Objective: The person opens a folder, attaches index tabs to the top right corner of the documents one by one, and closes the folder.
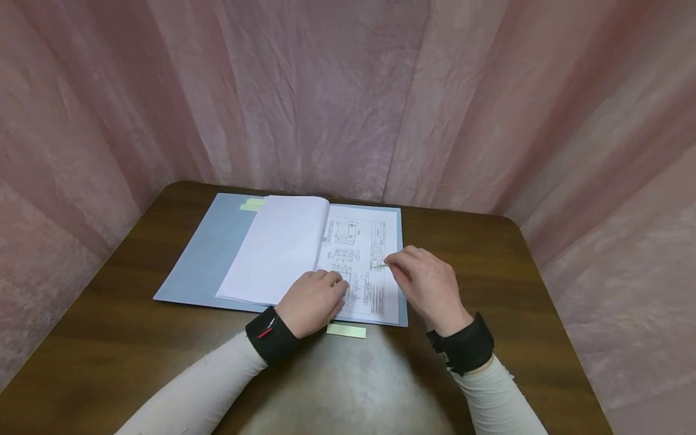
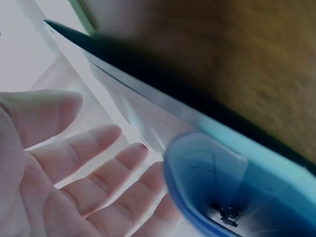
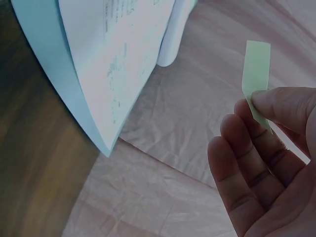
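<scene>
A light blue folder [image 1: 201, 254] lies open on the table, with white sheets [image 1: 280, 248] turned over to its left. On its right side a page of technical drawings [image 1: 387, 241] faces up. My left hand [image 1: 314, 301] rests on the lower part of that page, fingers fairly straight in the left wrist view. Over the page's right edge, my right hand [image 1: 429, 284] pinches a pale green sticky note strip [image 3: 256, 69] between thumb and finger. The strip is raised off the paper in the right wrist view.
A pad of pale green sticky notes [image 1: 346, 330] lies on the wooden table [image 1: 467, 241] just below the folder. More pale green notes [image 1: 252, 205] are at the folder's upper left. Pink curtains [image 1: 348, 90] hang around the table's back and sides.
</scene>
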`<state>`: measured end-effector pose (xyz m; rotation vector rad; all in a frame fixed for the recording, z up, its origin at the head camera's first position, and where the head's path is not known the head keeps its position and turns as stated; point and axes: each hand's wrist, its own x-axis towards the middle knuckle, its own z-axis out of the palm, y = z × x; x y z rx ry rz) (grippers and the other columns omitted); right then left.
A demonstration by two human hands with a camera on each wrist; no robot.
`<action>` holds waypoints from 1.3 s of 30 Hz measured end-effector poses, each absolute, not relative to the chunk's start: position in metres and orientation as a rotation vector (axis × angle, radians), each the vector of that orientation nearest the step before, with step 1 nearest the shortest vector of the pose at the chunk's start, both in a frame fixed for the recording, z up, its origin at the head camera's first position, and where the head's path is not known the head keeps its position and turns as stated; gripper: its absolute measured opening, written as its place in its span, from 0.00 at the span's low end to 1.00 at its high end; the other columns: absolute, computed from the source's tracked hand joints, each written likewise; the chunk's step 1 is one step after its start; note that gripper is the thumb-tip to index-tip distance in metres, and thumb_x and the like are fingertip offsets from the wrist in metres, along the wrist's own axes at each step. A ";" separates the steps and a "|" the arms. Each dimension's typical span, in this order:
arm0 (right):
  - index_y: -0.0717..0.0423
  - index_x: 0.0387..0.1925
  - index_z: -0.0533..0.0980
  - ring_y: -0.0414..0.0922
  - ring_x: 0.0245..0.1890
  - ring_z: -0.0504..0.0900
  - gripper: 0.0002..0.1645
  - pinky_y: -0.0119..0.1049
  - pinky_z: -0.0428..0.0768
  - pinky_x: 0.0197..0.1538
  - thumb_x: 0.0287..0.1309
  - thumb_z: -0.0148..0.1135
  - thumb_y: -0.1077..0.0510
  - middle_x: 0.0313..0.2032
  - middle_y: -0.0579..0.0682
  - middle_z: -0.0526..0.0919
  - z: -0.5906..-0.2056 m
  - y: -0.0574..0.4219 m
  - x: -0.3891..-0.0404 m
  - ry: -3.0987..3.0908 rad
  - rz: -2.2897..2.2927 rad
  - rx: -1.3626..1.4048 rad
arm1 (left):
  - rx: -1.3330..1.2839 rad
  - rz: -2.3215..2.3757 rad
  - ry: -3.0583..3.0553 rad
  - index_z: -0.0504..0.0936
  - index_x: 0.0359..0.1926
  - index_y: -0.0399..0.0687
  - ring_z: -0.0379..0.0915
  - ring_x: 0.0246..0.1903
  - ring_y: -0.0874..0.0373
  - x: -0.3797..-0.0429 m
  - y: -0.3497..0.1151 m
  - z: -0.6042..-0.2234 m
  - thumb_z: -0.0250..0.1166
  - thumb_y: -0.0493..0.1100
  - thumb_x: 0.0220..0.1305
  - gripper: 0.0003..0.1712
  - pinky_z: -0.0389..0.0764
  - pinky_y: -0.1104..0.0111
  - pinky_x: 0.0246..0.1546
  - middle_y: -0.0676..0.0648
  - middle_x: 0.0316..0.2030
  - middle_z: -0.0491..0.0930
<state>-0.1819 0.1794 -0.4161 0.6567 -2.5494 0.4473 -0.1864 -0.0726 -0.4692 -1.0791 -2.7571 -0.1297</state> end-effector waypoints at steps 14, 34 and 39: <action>0.45 0.39 0.83 0.37 0.31 0.74 0.07 0.33 0.73 0.30 0.58 0.70 0.57 0.35 0.39 0.80 -0.442 0.212 -0.208 -2.563 0.328 0.644 | -1.097 -0.079 -2.795 0.82 0.56 0.47 0.75 0.49 0.50 -0.199 -0.063 -0.483 0.68 0.53 0.62 0.25 0.75 0.60 0.53 0.45 0.53 0.80; 0.48 0.40 0.85 0.40 0.28 0.75 0.08 0.35 0.74 0.30 0.57 0.70 0.59 0.33 0.42 0.81 -0.458 0.243 -0.271 -2.656 0.203 0.640 | -1.095 -0.066 -2.804 0.81 0.58 0.47 0.74 0.51 0.50 -0.200 -0.054 -0.479 0.67 0.53 0.63 0.26 0.76 0.60 0.53 0.45 0.54 0.79; 0.49 0.40 0.86 0.41 0.29 0.75 0.07 0.36 0.75 0.32 0.58 0.69 0.58 0.34 0.43 0.81 -0.461 0.242 -0.291 -2.691 0.181 0.594 | -1.084 -0.081 -2.787 0.82 0.57 0.46 0.75 0.50 0.50 -0.200 -0.055 -0.480 0.65 0.50 0.64 0.23 0.77 0.60 0.52 0.45 0.53 0.80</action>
